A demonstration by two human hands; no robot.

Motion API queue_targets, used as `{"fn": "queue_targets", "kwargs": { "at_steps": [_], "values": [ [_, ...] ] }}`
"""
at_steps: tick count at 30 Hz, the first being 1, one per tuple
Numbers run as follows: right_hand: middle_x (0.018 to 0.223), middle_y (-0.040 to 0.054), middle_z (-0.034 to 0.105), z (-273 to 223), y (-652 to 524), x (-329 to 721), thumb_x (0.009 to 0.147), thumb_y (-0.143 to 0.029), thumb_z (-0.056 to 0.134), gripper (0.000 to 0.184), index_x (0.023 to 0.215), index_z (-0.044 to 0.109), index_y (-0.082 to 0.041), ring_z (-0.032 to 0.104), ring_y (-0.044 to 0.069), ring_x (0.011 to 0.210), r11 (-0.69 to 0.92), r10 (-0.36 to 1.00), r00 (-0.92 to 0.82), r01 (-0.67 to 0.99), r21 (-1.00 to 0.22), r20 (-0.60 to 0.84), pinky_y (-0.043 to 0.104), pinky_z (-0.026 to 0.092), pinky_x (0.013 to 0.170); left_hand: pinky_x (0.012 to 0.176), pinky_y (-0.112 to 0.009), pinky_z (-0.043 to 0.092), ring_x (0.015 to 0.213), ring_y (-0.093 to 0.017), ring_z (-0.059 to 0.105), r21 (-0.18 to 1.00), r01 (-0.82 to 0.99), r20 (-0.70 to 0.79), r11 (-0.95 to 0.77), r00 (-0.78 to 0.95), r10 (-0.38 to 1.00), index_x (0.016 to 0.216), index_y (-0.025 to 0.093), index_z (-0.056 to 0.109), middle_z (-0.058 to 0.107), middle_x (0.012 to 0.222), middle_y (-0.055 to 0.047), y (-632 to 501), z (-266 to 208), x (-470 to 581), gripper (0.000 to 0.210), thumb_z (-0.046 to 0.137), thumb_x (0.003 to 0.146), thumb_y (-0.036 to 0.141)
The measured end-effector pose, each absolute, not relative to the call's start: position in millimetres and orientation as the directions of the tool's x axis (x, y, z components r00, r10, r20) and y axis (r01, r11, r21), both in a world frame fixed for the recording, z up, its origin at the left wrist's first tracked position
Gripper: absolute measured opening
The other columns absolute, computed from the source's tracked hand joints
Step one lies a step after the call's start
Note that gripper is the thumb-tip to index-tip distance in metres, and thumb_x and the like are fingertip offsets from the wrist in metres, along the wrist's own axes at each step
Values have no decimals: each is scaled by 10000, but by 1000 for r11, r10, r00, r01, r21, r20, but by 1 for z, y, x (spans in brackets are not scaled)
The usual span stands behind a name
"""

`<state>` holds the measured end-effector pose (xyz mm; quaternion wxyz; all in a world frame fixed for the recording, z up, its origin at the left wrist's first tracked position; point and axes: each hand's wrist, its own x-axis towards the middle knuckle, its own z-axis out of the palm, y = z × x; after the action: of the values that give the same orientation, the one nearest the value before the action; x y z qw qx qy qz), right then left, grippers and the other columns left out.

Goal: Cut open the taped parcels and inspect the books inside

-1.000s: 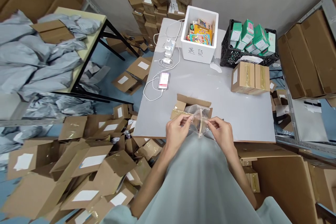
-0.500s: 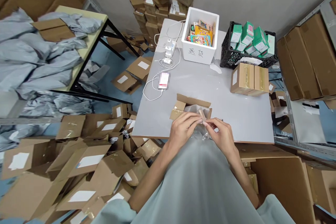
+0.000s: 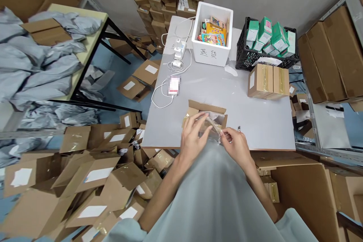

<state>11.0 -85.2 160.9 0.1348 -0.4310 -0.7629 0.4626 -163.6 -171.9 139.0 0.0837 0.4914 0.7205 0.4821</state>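
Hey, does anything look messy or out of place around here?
Yes. On the floor left of the gray table, opened cardboard boxes lie untidily heaped at mixed angles, flaps gaping. In the black plastic crate, green-and-white cartons lean different ways, some poking above the rim.

A head-worn camera looks forward and down from close above the hands (image 3: 191,138) and table (image 3: 204,87).

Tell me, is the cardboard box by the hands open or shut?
Open: the cardboard box has its far flap folded back from its mouth. The left hand hides part of it.
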Motion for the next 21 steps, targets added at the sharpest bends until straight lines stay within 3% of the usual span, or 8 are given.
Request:
{"fn": "queue_targets", "kwargs": {
  "at_steps": [2, 5, 9, 13, 17, 21],
  "values": [
    [799, 17, 794, 164, -86, 10, 1051, -389, 580, 215, 940, 721, -271, 738, 211, 682, 138, 789, -574, 514, -847, -220, 309, 529, 697, 1009, -440, 608, 1151, -277, 749, 716, 697, 435, -39, -402, 806, 1323, 281, 785, 801, 1304, -99, -177, 145, -160, 328, 725, 1005, 233],
    [764, 11, 783, 170, -84, 11, 1043, -428, 587, 226, 941, 707, -266, 731, 203, 659, 74, 791, -556, 503, -861, -257, 300, 523, 663, 925, -407, 613, 1048, -255, 757, 703, 692, 432, -163, -233, 871, 1349, 280, 762, 821, 1258, -81, -185, 148, -154, 395, 672, 989, 144],
    [757, 17, 782, 176, -77, 17, 1038, -477, 589, 279, 911, 712, -260, 754, 204, 683, 35, 783, -553, 499, -866, -286, 300, 546, 679, 874, -344, 603, 1007, -215, 771, 685, 705, 369, -184, -118, 922, 1230, 257, 776, 827, 1189, -62, -186, 143, -152, 252, 610, 1075, 149],
    [763, 23, 770, 176, -70, 26, 997, -589, 669, 358, 924, 737, -246, 751, 203, 691, -91, 763, -539, 457, -885, -357, 313, 583, 695, 794, -308, 563, 899, -179, 757, 656, 725, 366, -210, -62, 929, 1068, 236, 758, 809, 1024, -34, -182, 144, -155, 173, 598, 1122, 202],
    [755, 18, 746, 178, -66, 30, 867, -737, 806, 510, 899, 754, -231, 731, 193, 688, -288, 713, -546, 344, -894, -440, 322, 618, 689, 759, -298, 536, 838, -164, 732, 648, 720, 409, -246, -56, 911, 1051, 220, 738, 798, 967, -22, -179, 154, -157, 149, 610, 1122, 190],
    [680, 2, 705, 184, -62, 34, 856, -726, 835, 506, 886, 778, -224, 690, 177, 639, -326, 690, -568, 308, -894, -448, 324, 615, 656, 751, -298, 535, 840, -160, 740, 660, 703, 427, -266, -61, 902, 1056, 225, 738, 809, 971, -16, -180, 165, -162, 125, 636, 1106, 172]
  ]
}}
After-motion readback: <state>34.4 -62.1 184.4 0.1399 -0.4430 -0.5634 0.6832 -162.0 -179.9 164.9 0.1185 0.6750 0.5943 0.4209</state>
